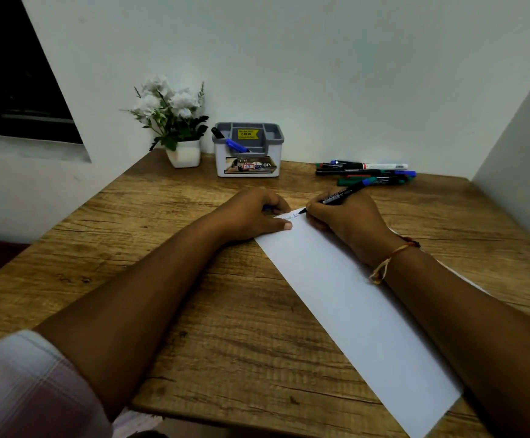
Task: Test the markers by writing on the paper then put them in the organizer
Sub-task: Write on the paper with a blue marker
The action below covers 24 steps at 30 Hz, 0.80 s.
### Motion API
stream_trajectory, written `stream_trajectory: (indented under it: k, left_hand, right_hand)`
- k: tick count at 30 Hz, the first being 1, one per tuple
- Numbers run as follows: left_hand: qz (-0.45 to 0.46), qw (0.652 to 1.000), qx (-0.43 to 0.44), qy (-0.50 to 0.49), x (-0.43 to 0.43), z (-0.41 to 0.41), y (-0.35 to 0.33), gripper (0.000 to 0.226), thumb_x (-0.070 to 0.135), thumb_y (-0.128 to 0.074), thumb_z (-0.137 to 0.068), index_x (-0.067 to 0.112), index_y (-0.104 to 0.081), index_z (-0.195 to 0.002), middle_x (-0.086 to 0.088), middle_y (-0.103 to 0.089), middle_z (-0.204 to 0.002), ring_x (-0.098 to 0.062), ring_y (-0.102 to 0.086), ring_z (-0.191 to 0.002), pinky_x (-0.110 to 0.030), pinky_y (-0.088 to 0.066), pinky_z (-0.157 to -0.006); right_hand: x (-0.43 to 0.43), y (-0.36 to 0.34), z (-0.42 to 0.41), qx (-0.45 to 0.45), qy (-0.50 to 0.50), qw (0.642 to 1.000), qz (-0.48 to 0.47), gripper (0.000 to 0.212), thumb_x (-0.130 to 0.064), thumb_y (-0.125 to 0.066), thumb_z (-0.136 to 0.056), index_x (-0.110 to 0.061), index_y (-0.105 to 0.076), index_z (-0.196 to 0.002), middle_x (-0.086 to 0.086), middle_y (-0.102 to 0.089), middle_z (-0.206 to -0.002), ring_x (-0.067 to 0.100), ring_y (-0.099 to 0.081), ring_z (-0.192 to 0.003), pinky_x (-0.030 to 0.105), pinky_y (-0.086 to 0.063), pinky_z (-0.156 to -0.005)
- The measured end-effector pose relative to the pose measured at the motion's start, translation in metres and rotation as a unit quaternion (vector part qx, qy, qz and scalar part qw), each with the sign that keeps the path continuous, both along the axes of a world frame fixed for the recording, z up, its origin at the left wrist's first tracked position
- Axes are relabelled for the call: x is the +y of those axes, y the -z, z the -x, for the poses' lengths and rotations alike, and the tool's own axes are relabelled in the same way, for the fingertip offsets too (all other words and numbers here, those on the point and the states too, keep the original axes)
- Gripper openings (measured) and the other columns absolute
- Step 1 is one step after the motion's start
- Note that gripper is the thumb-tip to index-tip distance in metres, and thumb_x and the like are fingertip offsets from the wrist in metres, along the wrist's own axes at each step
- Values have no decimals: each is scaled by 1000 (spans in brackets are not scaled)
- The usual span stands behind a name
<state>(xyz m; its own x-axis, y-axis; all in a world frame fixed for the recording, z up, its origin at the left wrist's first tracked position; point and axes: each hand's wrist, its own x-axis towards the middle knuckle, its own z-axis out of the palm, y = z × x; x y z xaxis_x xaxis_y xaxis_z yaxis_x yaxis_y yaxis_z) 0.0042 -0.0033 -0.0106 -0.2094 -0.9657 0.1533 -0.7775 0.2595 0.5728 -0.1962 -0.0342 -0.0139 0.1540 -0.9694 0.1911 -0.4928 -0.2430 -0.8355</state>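
Observation:
A long white paper (345,298) lies diagonally on the wooden table (150,248). My right hand (345,226) grips a black marker (341,195) with a blue end, its tip touching the paper's far end beside some small writing. My left hand (254,216) rests at the paper's far left corner, fingers curled over a small blue piece, probably the cap. A grey and white organizer (248,150) stands at the back, with a blue marker (237,145) and a black marker (217,133) in it. Several loose markers (368,172) lie at the back right.
A white pot of white flowers (175,121) stands left of the organizer. White walls close the table at the back and right (522,172). A dark window (14,83) is at the upper left.

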Motion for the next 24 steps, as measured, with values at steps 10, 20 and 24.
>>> stream_trajectory:
  k: [10,20,24]
  left_hand:
    - [-5,1000,1,0,0,1,-1,34,31,-76,-85,24,-71,-117,14,-61,-106,0,-53,-92,-9,-38,-72]
    - [-11,1000,10,2,-1,-1,0,34,31,-76,-84,24,-72,-117,11,-67,-115,-3,-58,-100,-12,-42,-77]
    - [-13,1000,10,-1,-1,-1,1,35,32,-76,-84,24,-71,-118,10,-67,-116,-3,-58,-101,-12,-42,-78]
  right_hand:
    - [0,1,-1,4,6,1000,-3,16,-21,-66,-75,-13,-68,-62,2,-70,-62,13,-61,-61,34,-51,-64]
    - [-2,1,0,10,10,1000,-12,16,-24,-68,-76,-9,-73,-74,6,-73,-70,16,-65,-67,36,-54,-68]
    - [1,-3,1,14,10,1000,-15,17,-20,-64,-71,-8,-69,-61,10,-73,-67,15,-62,-61,43,-55,-69]
